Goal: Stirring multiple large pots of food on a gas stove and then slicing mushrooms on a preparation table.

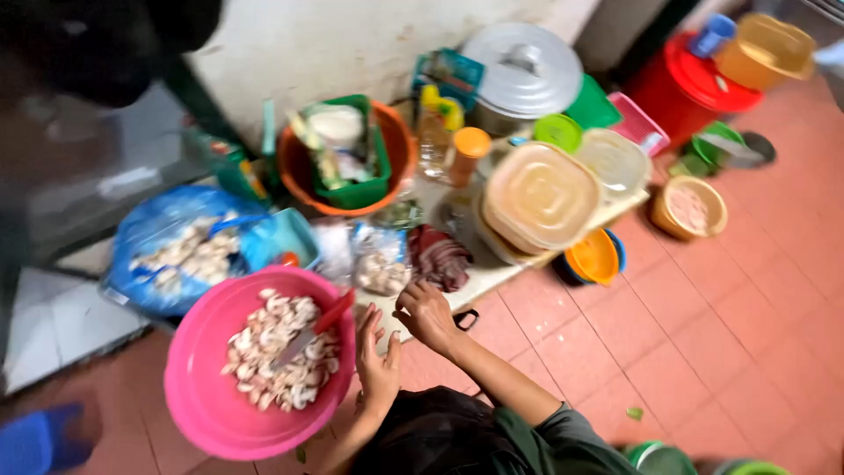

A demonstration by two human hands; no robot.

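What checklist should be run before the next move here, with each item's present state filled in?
1. Left hand free: ok, open and empty beside the pink bowl.
2. Right hand free: cannot tell, fingers curled near the board's edge; blur hides any hold.
3. Knife put down: ok, it lies in the bowl on the mushroom pieces, red handle toward the hands.
4. Bowl steady: ok, flat on the tiled floor.
5. Dark meat within reach: ok, just past the right hand.
6. Stacked tubs stable: cannot tell, blurred.
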